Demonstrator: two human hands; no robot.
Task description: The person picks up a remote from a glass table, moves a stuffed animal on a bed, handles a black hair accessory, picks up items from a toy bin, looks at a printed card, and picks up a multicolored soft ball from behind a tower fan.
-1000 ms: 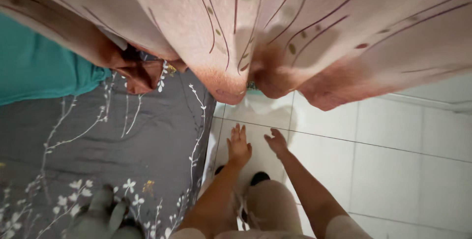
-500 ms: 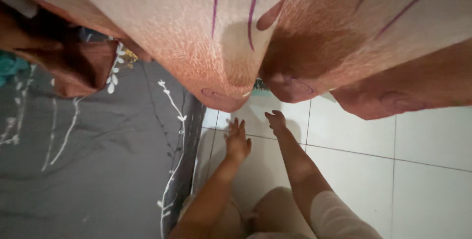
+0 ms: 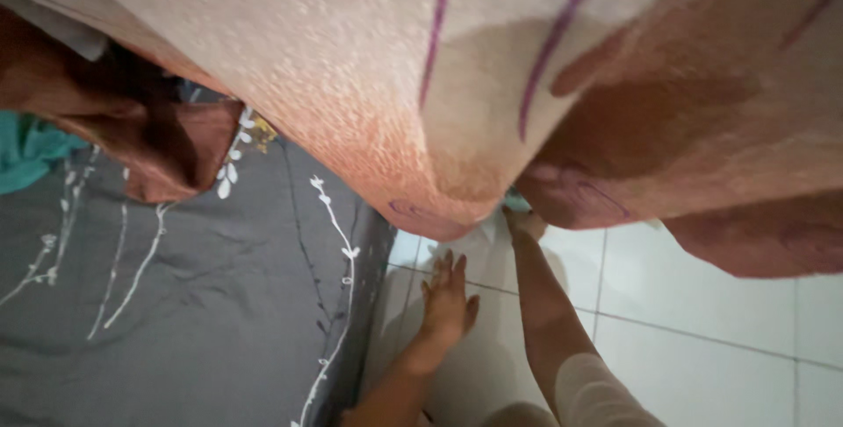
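Observation:
A big pink-and-orange blanket (image 3: 369, 93) with purple line patterns hangs across the upper part of the head view, close to the camera. My left hand (image 3: 446, 297) is open, fingers stretched flat, just below the blanket's lowest fold and beside the bed edge; it holds nothing. My right hand (image 3: 525, 223) reaches up to the blanket's hanging edge, and its fingers are mostly hidden behind the fabric, so I cannot tell whether it grips.
A bed with a grey sheet (image 3: 176, 304) printed with white twigs fills the lower left. A teal cloth (image 3: 26, 155) lies at the far left. White floor tiles (image 3: 702, 304) spread to the right. My light trouser leg shows at the bottom.
The blanket has come lower and closer, covering more of the view. My right hand has risen under its edge. My left hand has shifted a little right and down.

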